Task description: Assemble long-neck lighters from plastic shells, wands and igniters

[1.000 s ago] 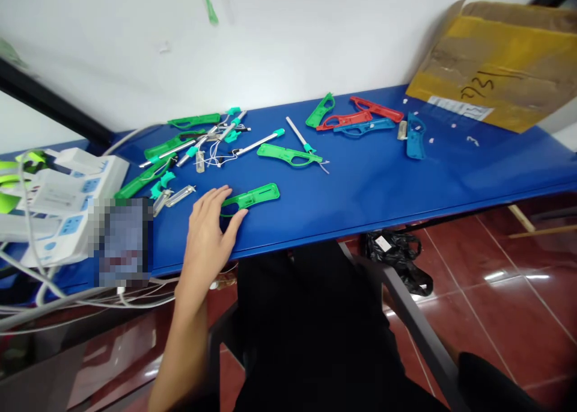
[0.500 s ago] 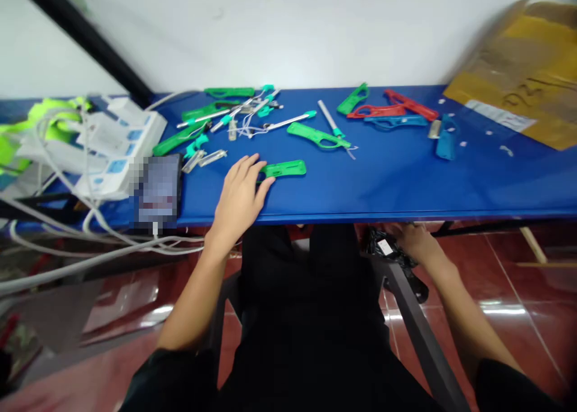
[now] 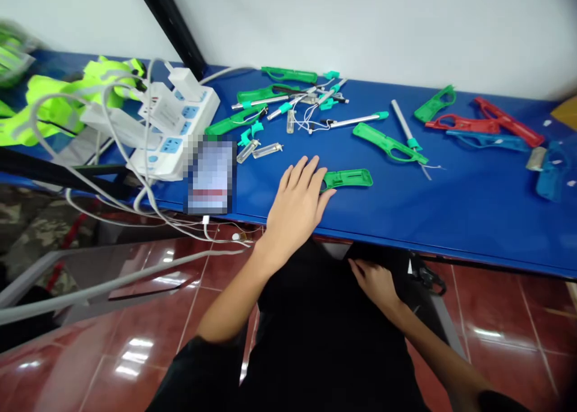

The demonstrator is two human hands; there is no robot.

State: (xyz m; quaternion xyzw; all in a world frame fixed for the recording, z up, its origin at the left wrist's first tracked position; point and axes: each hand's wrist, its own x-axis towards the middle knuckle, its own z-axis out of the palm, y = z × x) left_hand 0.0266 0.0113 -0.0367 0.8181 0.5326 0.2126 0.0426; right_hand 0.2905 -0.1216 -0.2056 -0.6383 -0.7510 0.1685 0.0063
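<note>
My left hand (image 3: 297, 210) rests palm down on the blue table (image 3: 451, 213), fingers slightly apart, its fingertips and thumb at the left end of a green plastic shell (image 3: 349, 178). That end of the shell is partly covered by the hand. Below the table edge, over my lap, is my right hand (image 3: 375, 284), with thumb and finger apart and nothing seen in it. Behind the shell lies another green shell (image 3: 385, 142) beside a silver tube (image 3: 402, 120). Farther left are several green shells, silver tubes with teal ends, white wires and small clear tanks (image 3: 267, 151).
A white power strip (image 3: 198, 114) with plugs and cables stands left, beside a blurred phone (image 3: 210, 176). Behind are yellow-green reflective items (image 3: 54, 102). Red shells (image 3: 509, 121), blue shells (image 3: 487, 140) and part of a cardboard box (image 3: 567, 111) are at the right.
The view has turned left, so table items appear farther right. My right hand has come in from the dark bag at the right to my lap. My left hand stays by the green shell.
</note>
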